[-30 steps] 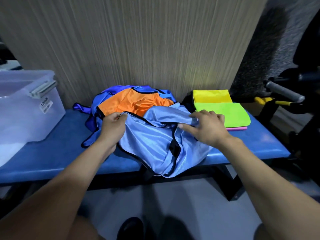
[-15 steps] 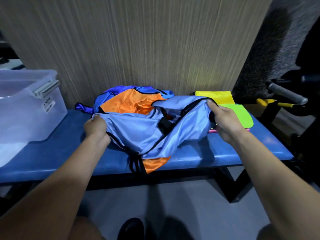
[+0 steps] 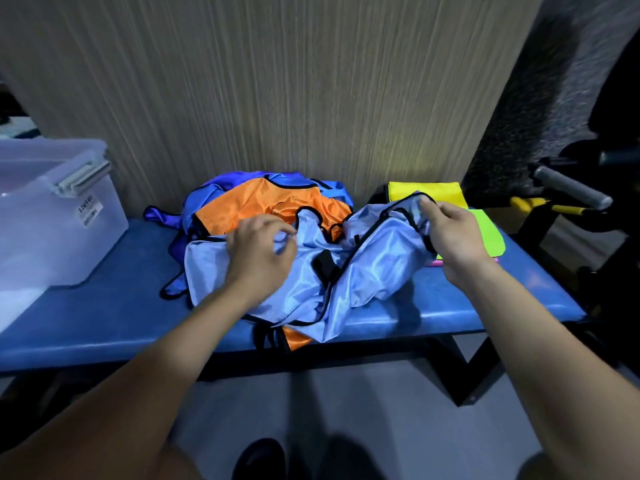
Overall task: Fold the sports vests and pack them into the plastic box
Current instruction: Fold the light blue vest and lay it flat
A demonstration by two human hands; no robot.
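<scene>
You're standing at a blue padded bench (image 3: pixel 104 306) pushed against a ribbed beige wall (image 3: pixel 277 81). The clear plastic box (image 3: pixel 52 216) sits on its left end, well apart from the pile. In the middle, the light blue vest (image 3: pixel 374 271) is spread over the heap, front edge hanging off the bench, with an orange vest (image 3: pixel 263 202) behind it. Folded yellow vest (image 3: pixel 440 190) and green vest (image 3: pixel 488 233) are stacked on the right. Your left hand (image 3: pixel 258 252) pinches the light blue fabric near its neckline; your right hand (image 3: pixel 453 233) grips its raised right edge.
</scene>
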